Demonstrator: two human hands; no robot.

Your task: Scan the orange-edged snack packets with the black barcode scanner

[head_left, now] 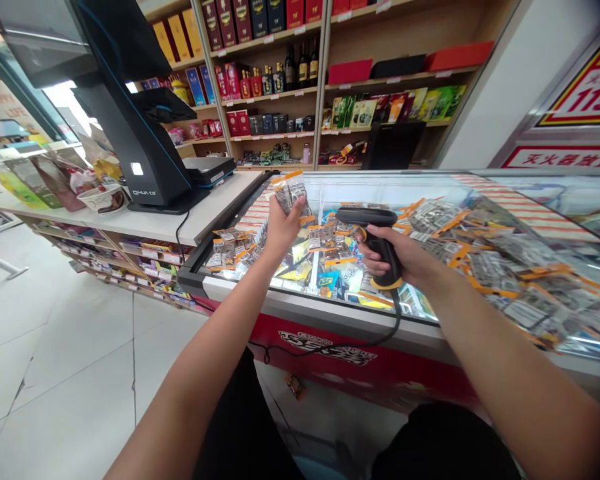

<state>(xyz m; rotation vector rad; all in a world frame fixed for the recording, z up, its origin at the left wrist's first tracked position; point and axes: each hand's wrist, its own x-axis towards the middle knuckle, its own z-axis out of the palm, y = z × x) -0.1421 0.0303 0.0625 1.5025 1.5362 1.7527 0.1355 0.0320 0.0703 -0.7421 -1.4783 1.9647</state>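
My left hand (283, 227) is closed on a small snack packet (291, 188) with orange edges and a printed back, held up over the left part of the freezer's glass top. In my right hand (387, 250) is a black barcode scanner (367, 217) with yellow trim, gripped by its handle, its head pointing left toward the packet. A cable runs from the scanner's base down along the freezer front. Similar packets lie beneath and between my hands (325, 238), and a large heap of packets (485, 250) spreads to the right.
A black checkout terminal (153, 153) and a scale (209, 169) stand on the white counter (180, 227) at left. One packet (295, 386) lies on the floor by the red freezer front (405, 373). Shelves (275, 95) of boxes and bottles line the back.
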